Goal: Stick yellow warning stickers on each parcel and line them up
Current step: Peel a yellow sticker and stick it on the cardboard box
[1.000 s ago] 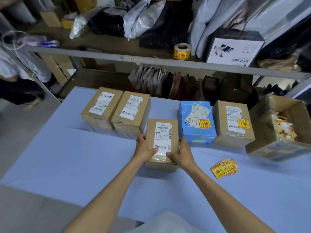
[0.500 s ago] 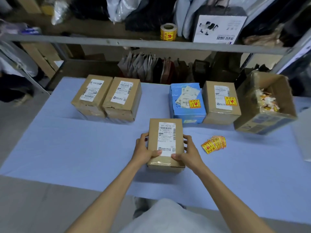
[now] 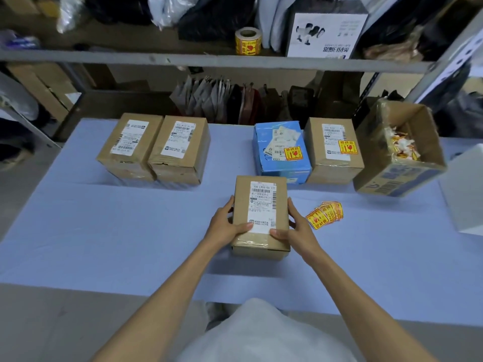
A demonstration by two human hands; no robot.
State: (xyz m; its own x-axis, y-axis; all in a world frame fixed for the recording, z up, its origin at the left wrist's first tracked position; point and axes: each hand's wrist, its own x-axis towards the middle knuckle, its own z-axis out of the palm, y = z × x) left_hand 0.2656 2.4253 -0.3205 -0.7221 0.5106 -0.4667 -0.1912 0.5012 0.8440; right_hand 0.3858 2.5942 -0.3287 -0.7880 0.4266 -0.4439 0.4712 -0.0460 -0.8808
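A brown parcel (image 3: 261, 202) with a white shipping label lies on the blue table (image 3: 104, 231) in front of me. My left hand (image 3: 224, 226) grips its left side and my right hand (image 3: 298, 228) grips its right side, thumbs on top. A fan of yellow warning stickers (image 3: 325, 214) lies just right of it. At the back, a blue parcel (image 3: 281, 150) and a brown parcel (image 3: 333, 150) each carry a yellow sticker. Two brown parcels (image 3: 130, 145) (image 3: 180, 150) at the back left carry only white labels.
An open cardboard box (image 3: 400, 152) holding sticker scraps stands tilted at the right. A white object (image 3: 462, 192) sits at the far right edge. Behind the table a shelf holds a roll of yellow stickers (image 3: 248, 41), a white carton (image 3: 324, 30) and bags.
Both hands have drawn the held parcel out of the back row toward me, onto the open table next to the loose stickers. The camera has tilted down.
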